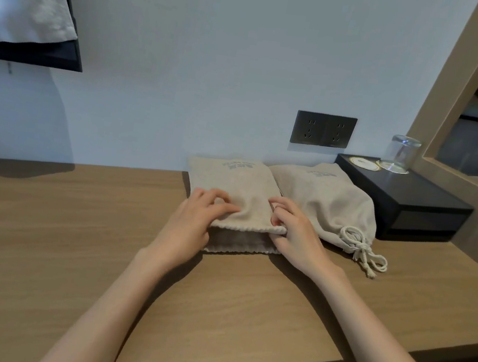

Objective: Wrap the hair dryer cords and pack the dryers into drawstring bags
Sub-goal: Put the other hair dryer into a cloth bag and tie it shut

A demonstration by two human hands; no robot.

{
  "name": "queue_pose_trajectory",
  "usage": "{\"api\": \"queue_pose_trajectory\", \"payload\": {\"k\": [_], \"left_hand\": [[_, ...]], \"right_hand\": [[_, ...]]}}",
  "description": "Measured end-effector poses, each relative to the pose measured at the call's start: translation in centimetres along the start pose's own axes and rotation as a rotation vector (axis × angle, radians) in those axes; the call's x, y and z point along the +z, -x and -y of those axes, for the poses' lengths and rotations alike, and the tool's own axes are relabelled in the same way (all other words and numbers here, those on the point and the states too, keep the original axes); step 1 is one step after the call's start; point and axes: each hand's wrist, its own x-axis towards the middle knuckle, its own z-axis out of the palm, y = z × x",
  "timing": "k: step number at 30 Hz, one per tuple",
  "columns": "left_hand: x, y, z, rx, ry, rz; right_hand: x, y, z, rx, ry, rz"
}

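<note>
visibly open-mouthed, the beige bag (231,186) (faint lettering) shows a ribbed hem.

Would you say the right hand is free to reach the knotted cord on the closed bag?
Probably yes: the cord lies bare just beside the right hand, though it grips the open bag.
</note>
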Motion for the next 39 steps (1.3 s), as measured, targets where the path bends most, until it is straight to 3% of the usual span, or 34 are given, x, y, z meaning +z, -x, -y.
{"api": "queue_pose_trajectory", "payload": {"k": [4, 11, 17, 25, 31, 33, 36, 39], "left_hand": [[1.0, 0.4, 0.3, 0.174, -0.127, 0.071], [2.8, 0.3, 0.7, 0.024, -0.068, 0.168], [3.2, -0.1, 0.8, -0.098, -0.107, 0.190], [3.9, -2.0, 1.0, -0.227, -0.153, 0.326], [2.1, -1.1, 2.9, -0.174, 0.110, 0.390], [1.4, -0.4, 3.1, -0.154, 0.067, 0.406], [1.0, 0.0, 2.4, -0.072, -0.003, 0.285], [0.2, 0.3, 1.8, -0.022, -0.127, 0.217]], "right_hand": [[-0.4, 0.7, 0.1, -0.033, 0.059, 0.090], [1.1, 0.8, 0.1, -0.081, 0.310, 0.198], [1.1, 0.6, -0.3, 0.074, 0.181, 0.233], [0.7, -2.2, 0.3, 0.341, 0.104, 0.445], [-1.1, -0.2, 0.2, 0.246, -0.091, 0.503], [-1.9, 0.8, 0.2, 0.193, 0.004, 0.496], [-1.6, 1.3, 0.0, 0.047, 0.227, 0.347], [-1.7, 1.1, 0.1, -0.055, 0.362, 0.343]]}}
